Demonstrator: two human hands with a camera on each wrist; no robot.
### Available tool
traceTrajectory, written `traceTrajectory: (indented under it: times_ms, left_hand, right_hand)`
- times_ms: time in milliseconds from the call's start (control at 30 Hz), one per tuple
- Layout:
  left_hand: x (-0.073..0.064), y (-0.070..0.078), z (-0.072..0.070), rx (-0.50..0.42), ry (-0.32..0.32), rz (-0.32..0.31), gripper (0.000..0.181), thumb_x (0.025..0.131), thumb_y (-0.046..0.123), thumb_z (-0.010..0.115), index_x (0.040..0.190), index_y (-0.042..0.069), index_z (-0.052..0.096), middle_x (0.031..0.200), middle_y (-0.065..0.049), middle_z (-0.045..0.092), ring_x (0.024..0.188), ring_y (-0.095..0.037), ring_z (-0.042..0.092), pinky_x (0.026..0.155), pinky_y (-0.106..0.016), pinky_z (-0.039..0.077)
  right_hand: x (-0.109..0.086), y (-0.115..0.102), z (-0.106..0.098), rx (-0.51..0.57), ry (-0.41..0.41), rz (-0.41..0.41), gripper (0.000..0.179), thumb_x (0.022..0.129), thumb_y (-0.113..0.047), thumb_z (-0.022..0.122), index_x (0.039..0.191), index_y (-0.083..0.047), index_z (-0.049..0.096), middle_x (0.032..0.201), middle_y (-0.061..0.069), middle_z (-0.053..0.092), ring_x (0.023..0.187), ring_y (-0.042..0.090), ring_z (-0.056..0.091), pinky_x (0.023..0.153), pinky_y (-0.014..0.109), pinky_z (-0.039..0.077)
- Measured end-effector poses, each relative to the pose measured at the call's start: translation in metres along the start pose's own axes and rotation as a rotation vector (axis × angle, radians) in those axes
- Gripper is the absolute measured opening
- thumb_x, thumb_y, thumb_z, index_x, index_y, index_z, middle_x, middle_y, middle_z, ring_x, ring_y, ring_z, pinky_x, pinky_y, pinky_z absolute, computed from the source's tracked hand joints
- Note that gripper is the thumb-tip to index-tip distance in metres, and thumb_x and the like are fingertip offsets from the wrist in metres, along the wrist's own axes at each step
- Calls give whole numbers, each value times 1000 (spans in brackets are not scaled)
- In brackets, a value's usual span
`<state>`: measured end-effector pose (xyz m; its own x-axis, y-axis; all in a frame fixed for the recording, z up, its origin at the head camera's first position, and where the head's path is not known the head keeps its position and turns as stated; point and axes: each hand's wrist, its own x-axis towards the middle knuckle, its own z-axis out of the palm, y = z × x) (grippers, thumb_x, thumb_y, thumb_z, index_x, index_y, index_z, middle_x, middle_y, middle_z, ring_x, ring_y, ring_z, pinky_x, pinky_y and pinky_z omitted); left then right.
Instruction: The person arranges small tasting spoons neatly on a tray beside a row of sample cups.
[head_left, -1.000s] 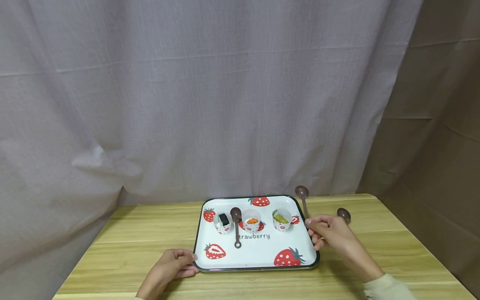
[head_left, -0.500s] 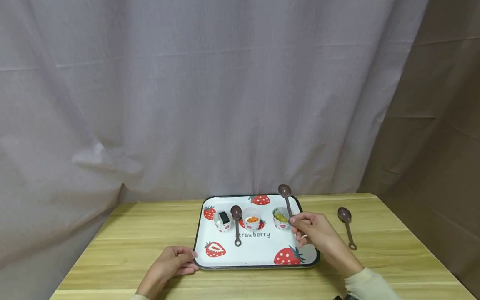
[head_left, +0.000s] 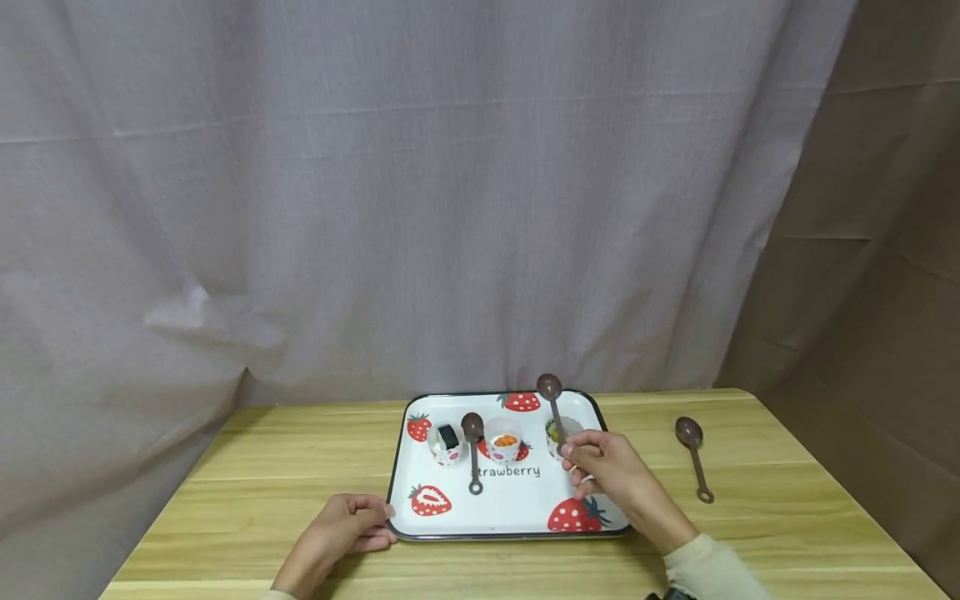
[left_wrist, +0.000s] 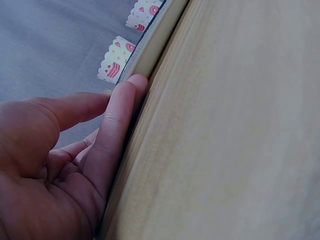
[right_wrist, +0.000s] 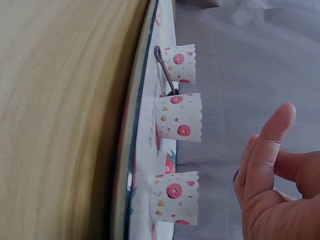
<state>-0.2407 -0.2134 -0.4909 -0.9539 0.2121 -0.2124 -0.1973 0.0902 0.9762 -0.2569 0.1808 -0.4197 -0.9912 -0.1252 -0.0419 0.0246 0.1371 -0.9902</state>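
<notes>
A white strawberry-print tray (head_left: pixel 517 508) with a dark rim lies on the wooden table. My left hand (head_left: pixel 337 533) grips its front left corner; in the left wrist view that hand's fingers (left_wrist: pixel 112 120) lie against the tray's side. My right hand (head_left: pixel 611 471) pinches the handle end of a brown spoon (head_left: pixel 550 387), held bowl-up over the right paper cup (head_left: pixel 555 442), partly hiding the cup and its green food. Another brown spoon (head_left: pixel 473 450) lies on the tray between the left cup (head_left: pixel 447 456), with a black-and-white piece, and the middle cup (head_left: pixel 501 454), with orange food.
A third brown spoon (head_left: pixel 694 458) lies on the table to the right of the tray. Behind the table hangs a grey curtain (head_left: pixel 465 250). Bare wood (head_left: pixel 285 467) lies left of the tray.
My right hand has carried its spoon leftward from beside the tray's right edge to over the right cup. My left hand and the tray stay in place.
</notes>
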Motion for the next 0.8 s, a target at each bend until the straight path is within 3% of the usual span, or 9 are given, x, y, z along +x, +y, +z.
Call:
traceTrajectory:
  times_ms: [433, 800]
  left_hand:
    - [1, 0, 0, 7, 4, -10, 26, 103, 7, 65, 116, -16, 64, 83, -9, 74, 76, -13, 75, 73, -24, 67]
    - [3, -2, -1, 7, 4, -16, 26, 104, 5, 63, 117, -17, 63, 86, -11, 74, 78, -14, 75, 74, -25, 67]
  right_hand:
    - [9, 14, 11, 26, -20, 1, 20, 105, 0, 57, 114, 18, 60, 84, 6, 67, 63, 11, 58, 51, 24, 61]
    - [15, 23, 24, 6, 24, 70, 19, 105, 1, 57, 111, 17, 64, 81, 5, 67, 61, 10, 58, 49, 22, 59]
